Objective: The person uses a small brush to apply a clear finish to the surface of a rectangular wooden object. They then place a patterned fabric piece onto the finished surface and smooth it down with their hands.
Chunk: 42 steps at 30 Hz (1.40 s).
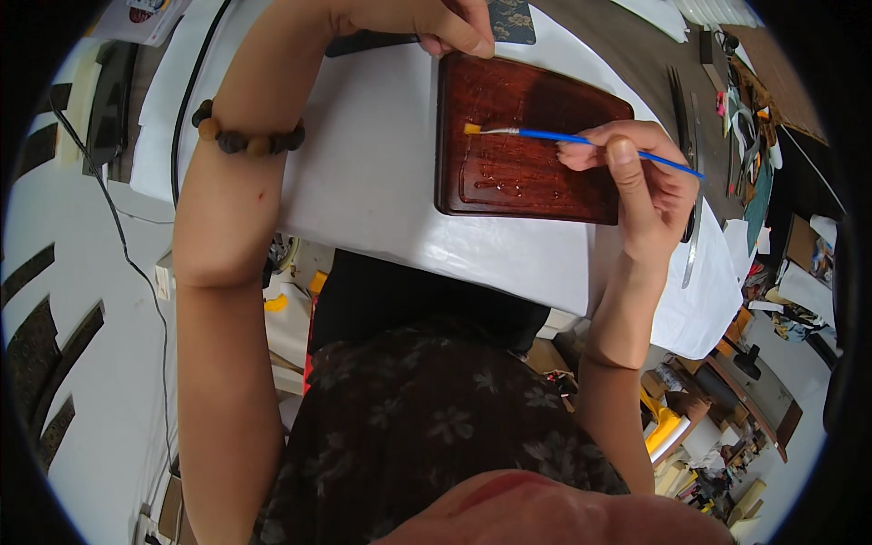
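Observation:
A dark red-brown wooden board (545, 186) with a raised rim lies on white sheeting, its surface glossy and beaded with wet drops. Between the thumb and fingers of my right hand (640, 182) is a thin blue-handled paintbrush (545, 135), slanting across the board. Its flat yellowish bristles are over the board's left part; whether they touch the wood I cannot tell. My left hand (459, 32) is closed at the board's far left corner, thumb against the edge, the other fingers partly hidden. Beyond it lies a dark patterned piece (511, 22), partly covered by that hand.
White sheeting (363, 173) covers the curved table top. Long metal tools (695, 182) lie right of the board, with scissors and other tools (738, 136) farther right. A black cable (188, 100) runs along the left side. Shelves of clutter (718, 436) stand at lower right.

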Each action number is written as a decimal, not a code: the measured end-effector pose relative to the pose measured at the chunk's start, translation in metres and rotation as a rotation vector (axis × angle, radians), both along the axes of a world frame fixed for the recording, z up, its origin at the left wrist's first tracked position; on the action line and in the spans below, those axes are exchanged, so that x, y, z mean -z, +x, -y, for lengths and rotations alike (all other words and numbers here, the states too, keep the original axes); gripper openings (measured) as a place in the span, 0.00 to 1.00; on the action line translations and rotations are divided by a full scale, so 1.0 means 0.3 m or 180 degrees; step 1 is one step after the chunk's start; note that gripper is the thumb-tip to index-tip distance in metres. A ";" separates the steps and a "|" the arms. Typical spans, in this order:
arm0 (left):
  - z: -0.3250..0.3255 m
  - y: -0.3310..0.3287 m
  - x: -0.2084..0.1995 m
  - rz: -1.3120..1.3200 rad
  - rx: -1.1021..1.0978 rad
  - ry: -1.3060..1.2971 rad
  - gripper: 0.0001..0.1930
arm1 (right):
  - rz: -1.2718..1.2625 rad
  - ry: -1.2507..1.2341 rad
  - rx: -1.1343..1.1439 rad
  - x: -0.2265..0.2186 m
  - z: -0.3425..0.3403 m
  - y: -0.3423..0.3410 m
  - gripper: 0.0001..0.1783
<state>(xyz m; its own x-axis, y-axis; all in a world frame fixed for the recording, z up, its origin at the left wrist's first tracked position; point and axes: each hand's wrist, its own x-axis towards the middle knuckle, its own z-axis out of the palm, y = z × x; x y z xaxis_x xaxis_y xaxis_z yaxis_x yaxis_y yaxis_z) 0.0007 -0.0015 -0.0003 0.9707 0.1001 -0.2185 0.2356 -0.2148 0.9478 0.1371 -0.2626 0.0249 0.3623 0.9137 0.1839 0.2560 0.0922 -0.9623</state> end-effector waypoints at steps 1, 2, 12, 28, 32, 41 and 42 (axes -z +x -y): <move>0.001 -0.001 -0.004 -0.0025 -0.0009 -0.0029 0.06 | -0.0086 -0.0065 -0.0236 0.004 0.006 0.008 0.09; 0.001 -0.002 -0.007 -0.0050 -0.0018 -0.0058 0.06 | -0.0136 -0.0069 -0.0322 0.000 0.011 0.011 0.09; 0.012 -0.005 -0.009 -0.0106 -0.0050 0.0119 0.07 | -0.0028 -0.0115 -0.0329 -0.008 0.016 -0.010 0.07; 0.010 -0.006 -0.012 -0.0114 -0.0089 0.0209 0.07 | 0.0062 0.0110 -0.0059 0.028 -0.009 -0.019 0.10; 0.022 -0.002 -0.027 -0.0208 -0.0141 0.0336 0.07 | 0.0060 -0.0007 -0.0371 0.015 0.004 0.002 0.09; 0.016 -0.002 -0.019 -0.0159 -0.0110 0.0225 0.07 | -0.0051 -0.0072 -0.0429 0.001 0.016 -0.004 0.07; 0.016 0.005 -0.015 -0.0155 -0.0093 0.0231 0.07 | 0.0008 -0.0045 -0.0372 0.006 0.016 -0.005 0.07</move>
